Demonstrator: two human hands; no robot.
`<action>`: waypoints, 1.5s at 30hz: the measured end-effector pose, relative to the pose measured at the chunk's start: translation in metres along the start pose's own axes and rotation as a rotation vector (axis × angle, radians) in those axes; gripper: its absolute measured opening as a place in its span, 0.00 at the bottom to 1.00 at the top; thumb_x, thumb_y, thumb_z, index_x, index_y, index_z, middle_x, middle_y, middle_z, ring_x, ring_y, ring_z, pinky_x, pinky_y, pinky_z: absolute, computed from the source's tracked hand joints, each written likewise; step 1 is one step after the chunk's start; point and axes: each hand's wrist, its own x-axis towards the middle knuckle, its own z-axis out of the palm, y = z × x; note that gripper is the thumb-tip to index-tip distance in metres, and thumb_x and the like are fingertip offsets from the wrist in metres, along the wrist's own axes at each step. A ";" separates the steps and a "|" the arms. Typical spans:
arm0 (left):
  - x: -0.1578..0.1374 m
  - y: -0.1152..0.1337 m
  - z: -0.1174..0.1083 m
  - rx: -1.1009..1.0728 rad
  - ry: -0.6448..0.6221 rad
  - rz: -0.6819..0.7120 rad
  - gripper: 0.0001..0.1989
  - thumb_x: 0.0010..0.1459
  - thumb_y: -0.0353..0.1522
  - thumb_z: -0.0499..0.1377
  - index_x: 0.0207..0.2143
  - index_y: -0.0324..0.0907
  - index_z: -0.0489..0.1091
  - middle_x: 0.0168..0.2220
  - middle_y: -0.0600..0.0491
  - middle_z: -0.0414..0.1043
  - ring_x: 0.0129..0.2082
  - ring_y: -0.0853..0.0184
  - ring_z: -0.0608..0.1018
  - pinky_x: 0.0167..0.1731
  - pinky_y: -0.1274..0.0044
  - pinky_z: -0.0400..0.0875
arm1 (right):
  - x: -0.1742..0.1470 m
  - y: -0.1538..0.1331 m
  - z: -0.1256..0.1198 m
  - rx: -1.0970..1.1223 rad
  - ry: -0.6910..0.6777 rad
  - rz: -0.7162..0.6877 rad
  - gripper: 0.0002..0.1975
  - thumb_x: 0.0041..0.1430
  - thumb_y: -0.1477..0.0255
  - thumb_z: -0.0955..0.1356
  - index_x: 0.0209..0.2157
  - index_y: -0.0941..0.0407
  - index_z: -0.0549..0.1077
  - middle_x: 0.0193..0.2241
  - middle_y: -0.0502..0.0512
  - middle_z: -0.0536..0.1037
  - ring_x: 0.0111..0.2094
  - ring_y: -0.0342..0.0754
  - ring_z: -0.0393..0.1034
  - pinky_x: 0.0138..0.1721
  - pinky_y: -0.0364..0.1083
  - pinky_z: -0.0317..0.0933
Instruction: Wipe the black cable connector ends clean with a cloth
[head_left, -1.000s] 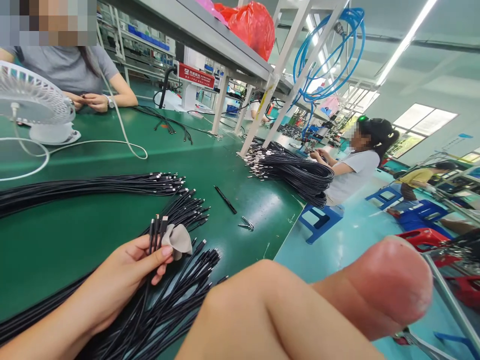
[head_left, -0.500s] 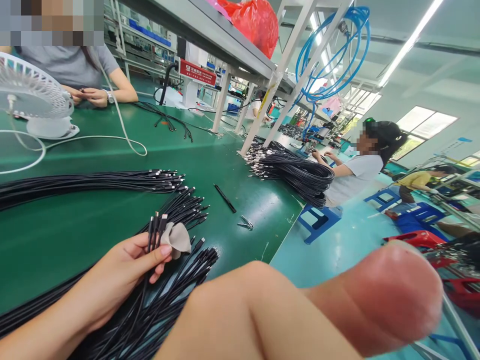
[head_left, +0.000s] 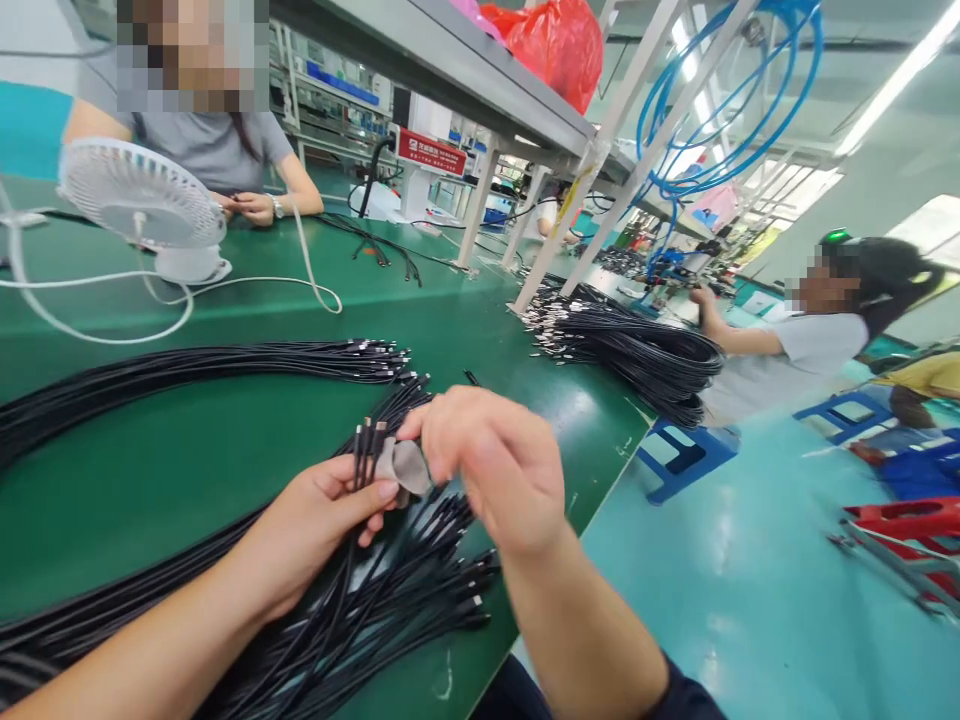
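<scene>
Cables (head_left: 364, 462), a few of them black with metal-tipped plugs, stand up out of the left hand (head_left: 330, 515), clamped between its thumb and fingers. From where I stand, the plugs poke above the index finger, and the cords run down below the palm toward the heap beneath. A crumpled grey piece (head_left: 410, 468) sits just to the right of those plugs, caught under the left thumb's tip and fanning out past it.

Over that piece bends the right hand (head_left: 499, 465), wrist cocked and fingers curled. One finger stretches across close to the plugs, while the others curve down beside the grey edge; I can't tell whether they touch it or have closed on anything.

Below both hands, loose cables (head_left: 409, 590) spread over the green table (head_left: 247, 430), ends pointing right. Behind the left hand, a long row of cables (head_left: 225, 362) lies across the tabletop, well clear of the fingers. A thick looped bundle (head_left: 637, 350) rests farther off by the table's edge. Over to the left stands a white fan (head_left: 142, 190), near a co-worker in a grey shirt (head_left: 206, 150).
</scene>
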 end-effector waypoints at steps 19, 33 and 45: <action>0.008 -0.012 -0.006 -0.112 -0.109 -0.051 0.09 0.43 0.34 0.70 0.26 0.39 0.77 0.22 0.55 0.76 0.19 0.74 0.69 0.19 0.81 0.66 | 0.011 0.090 -0.013 0.387 -0.340 0.385 0.13 0.61 0.63 0.67 0.32 0.60 0.70 0.22 0.49 0.72 0.18 0.37 0.64 0.20 0.38 0.61; 0.008 -0.015 -0.007 -0.110 -0.097 -0.013 0.07 0.44 0.29 0.69 0.27 0.38 0.75 0.21 0.57 0.75 0.18 0.76 0.71 0.19 0.83 0.69 | 0.008 0.092 -0.010 0.429 -0.311 0.437 0.11 0.57 0.67 0.70 0.29 0.60 0.70 0.19 0.46 0.70 0.16 0.36 0.62 0.17 0.36 0.57; 0.010 -0.013 -0.006 -0.076 -0.091 -0.054 0.08 0.42 0.29 0.70 0.26 0.37 0.74 0.21 0.59 0.74 0.17 0.75 0.72 0.19 0.82 0.71 | 0.010 0.094 -0.015 0.568 -0.433 0.501 0.15 0.56 0.63 0.71 0.36 0.61 0.72 0.26 0.51 0.75 0.20 0.37 0.67 0.18 0.35 0.61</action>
